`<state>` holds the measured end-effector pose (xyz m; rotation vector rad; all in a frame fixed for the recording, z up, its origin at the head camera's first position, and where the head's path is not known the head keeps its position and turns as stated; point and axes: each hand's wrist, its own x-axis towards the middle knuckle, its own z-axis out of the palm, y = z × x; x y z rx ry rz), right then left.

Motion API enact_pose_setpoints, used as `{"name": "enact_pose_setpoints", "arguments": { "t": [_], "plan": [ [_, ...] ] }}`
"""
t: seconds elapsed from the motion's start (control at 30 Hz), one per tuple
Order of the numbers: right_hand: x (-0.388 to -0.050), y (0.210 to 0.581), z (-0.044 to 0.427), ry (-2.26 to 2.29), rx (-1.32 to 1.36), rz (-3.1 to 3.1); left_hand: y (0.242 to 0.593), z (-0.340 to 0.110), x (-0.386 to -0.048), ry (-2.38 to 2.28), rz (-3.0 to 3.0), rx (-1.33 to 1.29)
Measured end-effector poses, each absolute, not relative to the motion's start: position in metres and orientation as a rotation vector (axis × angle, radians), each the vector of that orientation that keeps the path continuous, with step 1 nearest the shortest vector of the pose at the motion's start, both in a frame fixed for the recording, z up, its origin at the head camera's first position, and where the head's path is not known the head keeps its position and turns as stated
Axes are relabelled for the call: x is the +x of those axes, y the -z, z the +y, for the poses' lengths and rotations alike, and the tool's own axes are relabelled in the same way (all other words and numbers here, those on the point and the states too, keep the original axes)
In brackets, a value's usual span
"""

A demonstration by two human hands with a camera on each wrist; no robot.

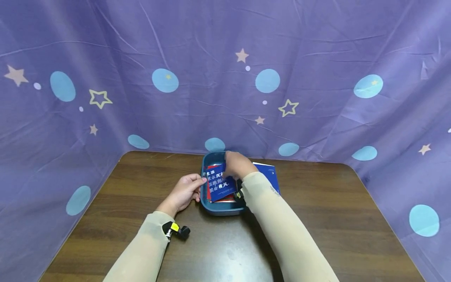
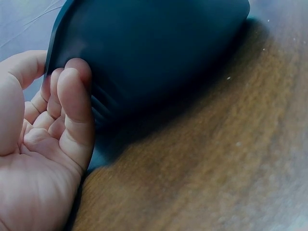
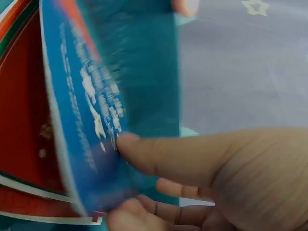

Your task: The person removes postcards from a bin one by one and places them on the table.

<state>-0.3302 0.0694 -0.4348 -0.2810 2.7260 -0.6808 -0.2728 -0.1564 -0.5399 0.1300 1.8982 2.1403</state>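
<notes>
A dark teal plastic bin (image 1: 220,212) stands on the table toward the back. My left hand (image 1: 184,192) holds its left rim, with the thumb at the edge; in the left wrist view the fingers curl against the outer wall (image 2: 154,53). My right hand (image 1: 239,164) reaches over the bin from the right. Between its thumb and fingers it pinches a blue card (image 3: 79,159) with white lettering, tilted and slightly blurred in the right wrist view. Red cards or booklets (image 3: 24,110) lie beneath it in the bin.
Another blue booklet (image 1: 270,176) lies right of the bin, partly behind my right forearm. Wood-grain table (image 1: 338,219) extends on both sides. A purple cloth (image 1: 211,47) with stars and dots hangs behind the table. A small wrist camera (image 1: 176,230) sits on the left sleeve.
</notes>
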Motion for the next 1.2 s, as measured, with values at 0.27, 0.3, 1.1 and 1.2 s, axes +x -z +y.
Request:
{"name": "enact_pose_setpoints", "arguments": {
  "t": [0.27, 0.3, 1.1, 1.2],
  "plan": [
    [-0.337, 0.429, 0.095, 0.914, -0.288, 2.601, 0.54, -0.156, -0.273, -2.145, 1.896, 0.138],
    [-0.338, 0.43, 0.099, 0.945, -0.286, 2.592, 0.539, -0.156, -0.273, -2.145, 1.895, 0.139],
    [-0.342, 0.461, 0.247, 1.759, -0.098, 2.209, 0.54, -0.157, -0.272, -2.148, 1.893, 0.137],
    [-0.341, 0.468, 0.266, 1.755, -0.044, 2.201, 0.539, -0.156, -0.272, -2.148, 1.892, 0.13]
  ]
}}
